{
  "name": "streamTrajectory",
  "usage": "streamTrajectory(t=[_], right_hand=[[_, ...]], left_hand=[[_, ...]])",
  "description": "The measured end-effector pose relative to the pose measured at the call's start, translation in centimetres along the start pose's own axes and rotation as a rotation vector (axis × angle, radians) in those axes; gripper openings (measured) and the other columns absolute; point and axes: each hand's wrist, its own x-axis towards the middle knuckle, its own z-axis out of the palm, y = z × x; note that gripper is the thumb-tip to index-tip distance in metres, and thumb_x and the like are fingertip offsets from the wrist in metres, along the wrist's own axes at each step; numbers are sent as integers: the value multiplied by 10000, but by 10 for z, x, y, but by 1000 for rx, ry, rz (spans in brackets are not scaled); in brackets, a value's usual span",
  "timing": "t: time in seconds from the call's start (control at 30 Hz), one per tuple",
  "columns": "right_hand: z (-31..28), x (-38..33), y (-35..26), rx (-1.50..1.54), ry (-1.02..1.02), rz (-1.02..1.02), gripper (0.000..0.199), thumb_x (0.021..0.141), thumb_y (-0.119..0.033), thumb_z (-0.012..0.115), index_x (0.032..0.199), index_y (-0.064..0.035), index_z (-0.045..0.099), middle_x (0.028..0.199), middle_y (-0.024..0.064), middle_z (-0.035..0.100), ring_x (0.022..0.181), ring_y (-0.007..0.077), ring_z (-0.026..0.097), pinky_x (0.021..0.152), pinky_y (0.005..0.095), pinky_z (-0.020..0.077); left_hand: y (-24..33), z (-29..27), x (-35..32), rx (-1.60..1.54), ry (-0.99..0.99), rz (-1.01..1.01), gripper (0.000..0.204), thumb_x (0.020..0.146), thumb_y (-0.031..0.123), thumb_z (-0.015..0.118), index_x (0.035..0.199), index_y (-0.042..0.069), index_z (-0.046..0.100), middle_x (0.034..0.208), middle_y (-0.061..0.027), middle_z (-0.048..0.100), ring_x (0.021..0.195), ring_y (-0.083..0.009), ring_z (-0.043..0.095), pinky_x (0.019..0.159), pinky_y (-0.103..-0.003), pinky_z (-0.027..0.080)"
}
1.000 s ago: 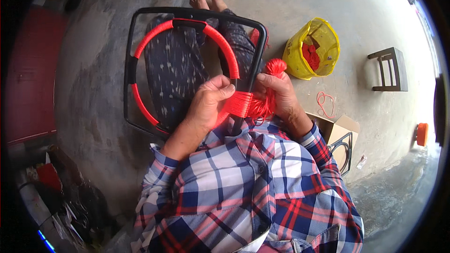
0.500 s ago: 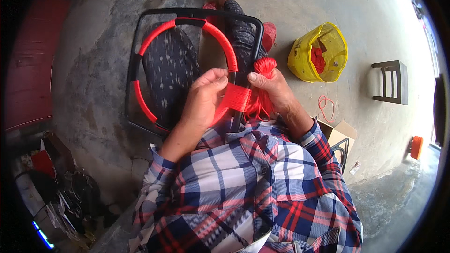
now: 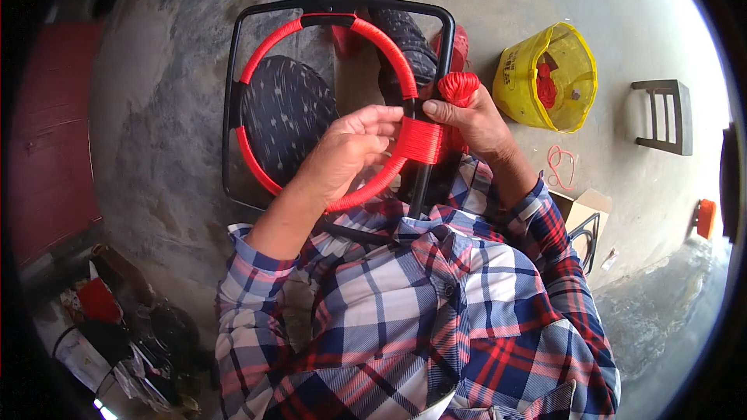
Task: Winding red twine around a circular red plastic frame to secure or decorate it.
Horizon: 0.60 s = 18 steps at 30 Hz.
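A black square metal frame rests on my lap with a ring wrapped in red cord fixed inside it. My left hand pinches the red cord where it binds the ring to the frame's right bar. Just to the right, my right hand grips a small red ball of cord beside that bar. A taut band of red strands runs between the two hands. My checked shirt fills the lower middle of the view.
A yellow bucket holding red cord stands on the concrete floor to the right. Beyond it sits a small dark stool, with a loose red cord loop and a cardboard box nearer me. Cluttered bags lie at lower left.
Both hands have shifted slightly up the frame's right bar, and the left hand's fingers now spread over the red binding. The camera has tilted, so the frame sits higher in view.
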Motion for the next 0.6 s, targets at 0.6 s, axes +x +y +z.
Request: streamTrajectory(t=[0.6], right_hand=[[6, -19, 12, 57, -33, 55, 158, 837, -129, 724, 917, -16, 648, 804, -11, 635, 747, 86, 573, 712, 265, 481]], left_hand=[[-29, 20, -8, -367, 33, -303, 344, 720, 87, 425, 1046, 37, 523, 837, -118, 597, 615, -209, 557, 468, -315, 435]])
